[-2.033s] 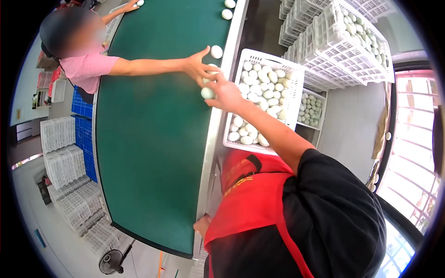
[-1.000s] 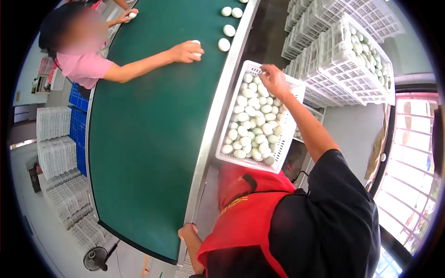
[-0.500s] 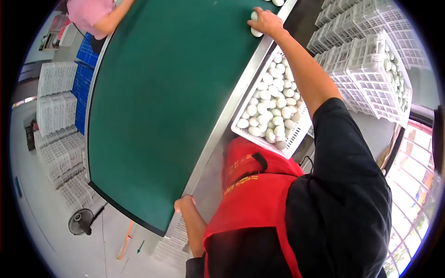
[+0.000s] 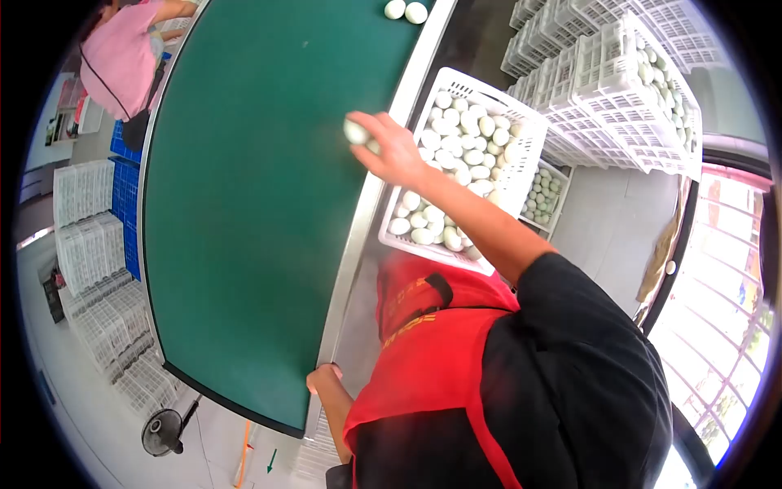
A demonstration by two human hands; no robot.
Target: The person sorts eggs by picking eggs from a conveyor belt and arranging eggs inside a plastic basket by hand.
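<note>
My right hand is closed around pale eggs over the green belt surface, close to its metal edge. One egg shows at the fingertips, and part of a second shows under the fingers. Beside this hand, a white plastic crate full of white and pale green eggs stands against the edge, with my forearm passing over it. Lower down, my left hand grips the metal rail near the belt's end; its fingertips are partly hidden. Two loose eggs lie on the belt's far part.
Stacked white crates with eggs rise at the right, and a lower egg crate sits behind mine. Across the belt are a person in a pink top, white crates, blue crates and a fan.
My right hand has come back along the belt toward me, carrying the eggs. The view has shifted, showing more of the crate. My left hand stays on the rail. The person in pink leans differently.
</note>
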